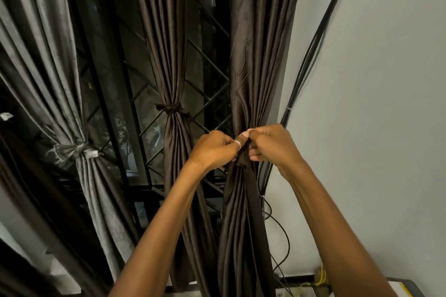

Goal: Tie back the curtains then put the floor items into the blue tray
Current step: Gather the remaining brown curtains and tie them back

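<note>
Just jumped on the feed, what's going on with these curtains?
A person's left hand and right hand both pinch a fabric tie at the gathered dark curtain beside the wall, apparently knotting it. The middle curtain and the grey curtain on the left are already tied back. No blue tray is in view.

Three gathered curtains hang at the window: one grey curtain (72,94) on the left and two brown ones, the middle brown curtain (169,67) and the right brown curtain (255,55). Two ties are already knotted, the grey tie (72,150) and the brown tie (172,109). A third, the loose tie (242,161), is pinched by two hands, the left hand (214,149) and the right hand (274,144). One ring (237,144) sits on the left hand. There is one window grille (207,75). The black cables (311,55) number perhaps three or four, bunched too closely to count. Two clips bind them, the upper white clip (288,110) and the lower white clip (261,196).
</note>
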Motion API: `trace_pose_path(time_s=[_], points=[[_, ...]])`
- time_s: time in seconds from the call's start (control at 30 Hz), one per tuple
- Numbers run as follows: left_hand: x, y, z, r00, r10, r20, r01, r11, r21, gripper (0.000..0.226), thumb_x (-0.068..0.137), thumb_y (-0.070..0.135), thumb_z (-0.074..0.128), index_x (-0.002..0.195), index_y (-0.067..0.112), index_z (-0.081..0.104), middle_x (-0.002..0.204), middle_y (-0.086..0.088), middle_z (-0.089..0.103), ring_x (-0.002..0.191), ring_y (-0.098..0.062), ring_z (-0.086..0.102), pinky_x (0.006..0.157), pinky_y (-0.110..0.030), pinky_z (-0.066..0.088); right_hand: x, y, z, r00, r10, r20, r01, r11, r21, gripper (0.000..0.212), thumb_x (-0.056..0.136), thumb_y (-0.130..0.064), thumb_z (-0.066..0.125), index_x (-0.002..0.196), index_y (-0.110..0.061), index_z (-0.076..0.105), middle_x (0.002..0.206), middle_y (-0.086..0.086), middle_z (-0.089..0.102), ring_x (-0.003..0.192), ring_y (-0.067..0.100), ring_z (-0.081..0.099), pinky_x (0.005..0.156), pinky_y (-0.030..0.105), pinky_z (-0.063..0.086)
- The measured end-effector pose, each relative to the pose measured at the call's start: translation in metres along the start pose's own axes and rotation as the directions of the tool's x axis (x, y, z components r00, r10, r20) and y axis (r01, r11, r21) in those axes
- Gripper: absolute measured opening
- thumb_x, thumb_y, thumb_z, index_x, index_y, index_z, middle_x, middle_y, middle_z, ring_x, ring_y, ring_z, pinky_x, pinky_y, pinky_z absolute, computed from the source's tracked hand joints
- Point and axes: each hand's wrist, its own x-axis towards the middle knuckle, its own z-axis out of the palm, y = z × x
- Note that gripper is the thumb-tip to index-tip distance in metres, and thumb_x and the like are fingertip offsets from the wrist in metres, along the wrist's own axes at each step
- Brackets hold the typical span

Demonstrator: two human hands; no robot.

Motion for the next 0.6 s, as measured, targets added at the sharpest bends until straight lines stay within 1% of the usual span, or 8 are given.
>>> trace_pose_path(time_s=[0.07,0.13,0.2,0.27,0.33,0.43,0.53,0.6], points=[[0.001,0.000,-0.003,0.999,0.023,0.030,-0.024,0.999,0.036,0.067,0.094,0.064,0.056,0.045,0.018,0.052,0.039,0.010,0.043,0.037,-0.005,0.041,0.056,-0.025,0.042,-0.001,-0.002,-0.001,1.000,0.003,0.002,-0.003,1.000,0.000,0.022,0.101,-0.019,0.059,0.095,-0.011,0.078,0.075,0.010,0.074,0.061,0.013,0.071,0.073,0.034,0.065],[0.001,0.000,-0.004,0.995,0.056,0.080,-0.064,0.994,0.092,0.063,0.090,0.062,0.063,0.062,0.006,0.067,0.048,0.006,0.050,0.044,-0.007,0.046,0.053,-0.023,0.039,-0.001,-0.003,-0.002,1.000,-0.001,-0.013,0.001,1.000,-0.026,0.024,0.101,-0.020,0.059,0.092,-0.008,0.077,0.078,0.011,0.075,0.066,0.017,0.074,0.073,0.035,0.065],[0.002,0.002,-0.003,0.993,0.081,0.089,-0.094,0.985,0.145,0.050,0.090,0.056,0.068,0.075,0.008,0.075,0.057,0.002,0.061,0.053,-0.009,0.055,0.054,-0.022,0.039,-0.001,-0.005,-0.002,1.000,-0.005,-0.022,0.004,0.999,-0.039,0.025,0.101,-0.019,0.059,0.088,-0.007,0.077,0.072,0.007,0.074,0.074,0.022,0.076,0.075,0.037,0.065],[0.002,0.003,-0.001,0.994,0.100,0.045,-0.107,0.974,0.199,0.037,0.093,0.042,0.068,0.077,0.009,0.075,0.062,-0.002,0.066,0.061,-0.012,0.061,0.055,-0.024,0.039,-0.003,-0.006,0.000,1.000,0.000,0.009,0.000,1.000,-0.020,0.024,0.102,-0.019,0.057,0.087,-0.014,0.075,0.072,0.006,0.075,0.078,0.022,0.077,0.078,0.037,0.065],[0.005,0.002,0.000,0.995,0.098,0.011,-0.099,0.972,0.215,0.034,0.094,0.033,0.065,0.079,0.003,0.073,0.063,-0.006,0.063,0.061,-0.015,0.059,0.054,-0.026,0.040,-0.004,-0.003,-0.002,0.998,-0.012,0.063,0.012,1.000,0.008,0.020,0.104,-0.021,0.055,0.098,-0.017,0.075,0.081,0.007,0.078,0.078,0.018,0.077,0.079,0.033,0.065],[0.012,-0.005,-0.001,0.997,0.042,0.066,-0.046,0.997,0.069,0.036,0.095,0.036,0.063,0.084,0.004,0.075,0.076,-0.013,0.074,0.065,-0.017,0.066,0.062,-0.029,0.053,-0.010,0.009,-0.010,0.991,-0.045,0.123,0.025,0.986,0.164,0.021,0.105,-0.022,0.056,0.117,-0.019,0.073,0.093,0.008,0.079,0.086,0.018,0.078,0.079,0.031,0.064],[0.016,-0.009,-0.001,0.990,-0.014,0.142,0.039,0.984,-0.173,0.031,0.097,0.034,0.065,0.088,0.008,0.079,0.086,-0.008,0.079,0.076,-0.012,0.073,0.062,-0.023,0.057,-0.018,0.028,-0.004,0.999,-0.022,0.048,0.007,0.957,0.290,0.016,0.100,-0.026,0.065,0.111,-0.014,0.070,0.094,0.006,0.080,0.088,0.020,0.078,0.081,0.036,0.064],[0.017,-0.008,0.002,0.988,-0.021,0.154,0.057,0.971,-0.231,0.026,0.098,0.029,0.065,0.090,0.010,0.080,0.085,-0.003,0.079,0.078,-0.009,0.073,0.060,-0.018,0.054,-0.023,0.039,0.005,1.000,0.008,-0.001,-0.008,0.965,0.260,0.028,0.095,-0.036,0.071,0.105,-0.011,0.064,0.090,0.006,0.078,0.083,0.019,0.078,0.078,0.037,0.064]])
